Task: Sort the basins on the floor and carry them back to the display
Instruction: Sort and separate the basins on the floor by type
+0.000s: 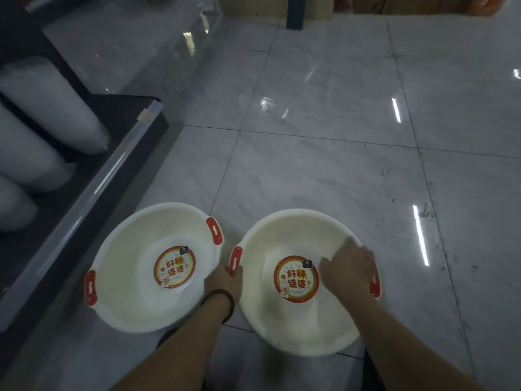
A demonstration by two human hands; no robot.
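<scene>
Two white plastic basins with red handles and round red-and-yellow stickers in their bottoms sit side by side on the tiled floor. The left basin (124,280) lies beside the shelf base. My left hand (224,280) grips the right basin (282,320) at its left red handle. My right hand (349,266) reaches over the same basin's right rim next to the other red handle, fingers spread on the inner wall. A dark band circles my left wrist.
A dark low display shelf (118,153) runs along the left, carrying several wrapped white rolls (50,103). Glossy grey marble floor (338,136) stretches ahead and to the right. A dark post (294,12) and cardboard boxes stand at the far top.
</scene>
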